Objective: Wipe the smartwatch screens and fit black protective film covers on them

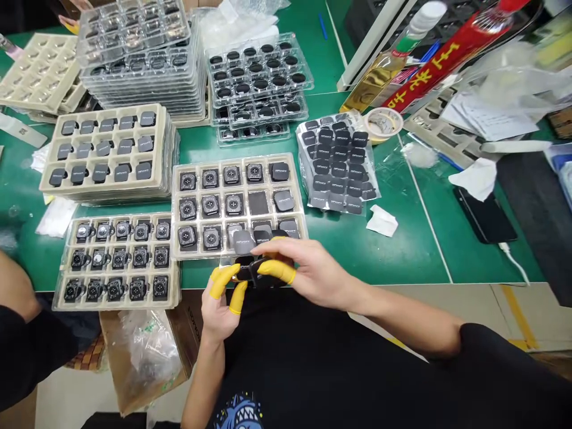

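Note:
Just past the table's front edge, my left hand (223,301), in yellow finger cots, pinches a small black smartwatch body (245,271). My right hand (308,268) closes in from the other side, its yellow-covered thumb against the same dark piece. Its index finger lies by a grey printed label (243,241) on clear film; whether that film is held is hard to tell. Behind the hands lies a beige tray (223,255) of watch bodies, some face down with sensors showing and some covered by grey labels. One slot (258,203) there holds no watch.
Left stand another tray (129,302) of watches and a tall stack of beige trays (170,161). Clear trays (196,89) pile up behind. Label sheets (337,164), a tape roll (383,124), a bottle (375,77) and a phone (485,214) lie right. A co-worker's arm (15,286) shows left.

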`<state>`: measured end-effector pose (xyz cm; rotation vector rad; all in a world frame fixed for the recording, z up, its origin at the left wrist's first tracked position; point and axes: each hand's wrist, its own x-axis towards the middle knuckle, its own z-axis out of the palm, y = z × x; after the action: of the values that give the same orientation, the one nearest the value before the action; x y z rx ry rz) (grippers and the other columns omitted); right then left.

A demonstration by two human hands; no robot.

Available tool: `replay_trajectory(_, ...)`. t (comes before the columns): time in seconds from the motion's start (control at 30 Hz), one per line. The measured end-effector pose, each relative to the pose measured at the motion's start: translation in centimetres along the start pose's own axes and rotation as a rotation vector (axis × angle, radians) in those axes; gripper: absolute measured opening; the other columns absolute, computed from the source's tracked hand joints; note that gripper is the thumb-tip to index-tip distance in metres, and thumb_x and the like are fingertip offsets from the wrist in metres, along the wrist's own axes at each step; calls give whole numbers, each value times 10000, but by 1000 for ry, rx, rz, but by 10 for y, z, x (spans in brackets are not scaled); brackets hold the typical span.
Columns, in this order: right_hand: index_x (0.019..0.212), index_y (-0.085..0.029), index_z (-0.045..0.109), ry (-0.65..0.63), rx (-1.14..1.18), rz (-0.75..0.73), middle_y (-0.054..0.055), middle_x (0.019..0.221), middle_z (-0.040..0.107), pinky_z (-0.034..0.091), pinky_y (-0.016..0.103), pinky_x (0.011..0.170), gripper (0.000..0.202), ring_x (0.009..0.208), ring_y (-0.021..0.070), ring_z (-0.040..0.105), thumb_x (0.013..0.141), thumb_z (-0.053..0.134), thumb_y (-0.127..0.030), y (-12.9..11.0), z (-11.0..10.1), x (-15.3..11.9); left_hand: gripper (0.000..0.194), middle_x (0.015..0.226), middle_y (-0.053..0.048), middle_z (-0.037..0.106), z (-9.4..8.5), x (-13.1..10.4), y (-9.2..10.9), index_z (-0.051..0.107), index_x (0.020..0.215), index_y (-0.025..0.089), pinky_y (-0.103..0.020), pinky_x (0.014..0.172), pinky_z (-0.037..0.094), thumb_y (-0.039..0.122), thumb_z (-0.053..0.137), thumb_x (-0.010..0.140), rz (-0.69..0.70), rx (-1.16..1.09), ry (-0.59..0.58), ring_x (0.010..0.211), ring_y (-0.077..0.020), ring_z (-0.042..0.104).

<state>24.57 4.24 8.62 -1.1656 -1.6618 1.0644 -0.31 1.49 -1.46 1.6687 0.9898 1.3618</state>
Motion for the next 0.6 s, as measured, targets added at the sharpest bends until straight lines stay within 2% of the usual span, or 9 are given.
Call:
replay_trajectory(0.07, 1143, -228, 792, 131, -87, -23, 60, 1066, 845, 566, 308, 802, 181, 900, 193, 754, 1103, 691, -373, 3, -19, 17, 401, 1127, -94, 849, -11, -4, -2, 844, 1343, 253, -287, 909, 715, 161, 856, 953, -66, -14, 15, 1003, -202, 836)
replay_trajectory(0.13, 1091, -220, 781, 210, -202, 29, 62, 1041, 832, 536, 320, 776, 196, 884, 203, 727, 1090, 679, -387, 15, -36, 41, 333, 1068, -95, 861, -24, -10, -3, 886, 1241, 237, -274, 841, 725, 209, 913, 910, -130, -69, 55, 896, -193, 838)
replay_trajectory(0.2, 1070, -208, 757, 151, -341, 105, 50, 972, 805, 484, 313, 736, 194, 829, 192, 676, 1077, 653, -371, 32, -45, 66, 331, 1046, -93, 871, -37, -15, -4, 907, 1169, 229, -268, 799, 729, 251, 977, 847, -179, -132, 119, 847, -192, 838)
replay_trajectory(0.27, 1071, -202, 741, 47, -466, 166, 30, 914, 770, 441, 306, 725, 194, 802, 182, 637, 1085, 618, -351, 50, -44, 84, 358, 1037, -91, 875, -47, -20, -3, 911, 1157, 228, -266, 795, 731, 261, 1005, 813, -203, -178, 151, 847, -198, 844)
replay_trajectory(0.33, 1071, -203, 743, 2, -553, 194, 34, 930, 746, 415, 308, 728, 209, 822, 187, 623, 1101, 584, -336, 62, -36, 93, 347, 1036, -88, 878, -53, -24, -3, 912, 1160, 231, -261, 833, 730, 236, 992, 822, -216, -188, 144, 886, -201, 854)
replay_trajectory(0.43, 1091, -197, 765, 27, -649, 212, 119, 1153, 712, 401, 330, 727, 267, 940, 235, 623, 1118, 549, -350, 68, -25, 93, 342, 1073, -89, 880, -56, -29, -4, 915, 1162, 241, -248, 855, 724, 215, 978, 827, -233, -162, 146, 924, -200, 858)
replay_trajectory(0.53, 1245, -176, 760, 47, -737, 254, 186, 1322, 631, 441, 365, 743, 334, 1011, 287, 629, 1135, 540, -402, 66, -25, 95, 357, 1099, -96, 880, -56, -32, -7, 918, 1148, 249, -239, 794, 719, 270, 1003, 802, -276, -140, 175, 897, -205, 856)
replay_trajectory(0.6, 1411, -168, 700, 54, -784, 275, 203, 1378, 601, 492, 396, 798, 397, 1053, 308, 646, 1154, 525, -415, 64, -31, 106, 353, 1033, -87, 883, -56, -32, -8, 922, 1109, 253, -255, 778, 723, 318, 1023, 777, -329, -127, 171, 863, -215, 856)
